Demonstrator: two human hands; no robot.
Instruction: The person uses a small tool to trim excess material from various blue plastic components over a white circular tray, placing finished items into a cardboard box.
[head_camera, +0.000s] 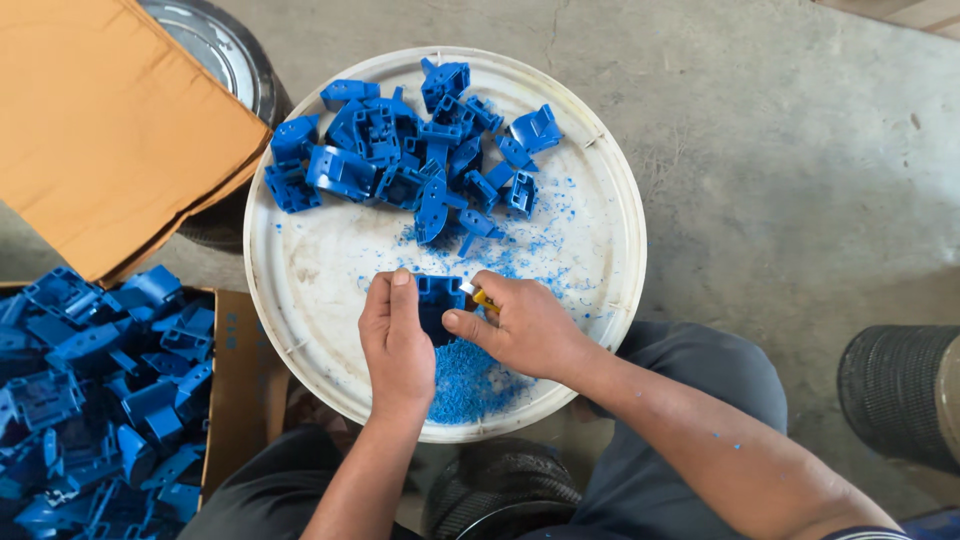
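Blue part (436, 300) sits between our two hands, low over the near half of the white tray (610, 300), just above a heap of blue shavings (470, 385). Our left hand (398, 345) wraps the part from its left side, fingers pressed together and curled over its top edge. Our right hand (525, 325) pinches a small tool with a yellow handle (484, 298), its tip touching the part's right edge (the blade itself is too small to make out). Thumb and forefinger close on the handle; the other fingers fold under.

Farther back on the tray lies a pile of parts (410, 150), with loose blue flecks scattered between it and our hands. To our left a cardboard box (232, 380) holds many more blue parts (90, 400), its flap (110, 120) raised over a metal drum (225, 50). The tray rests above a concrete floor (780, 150), our knees under its near rim.
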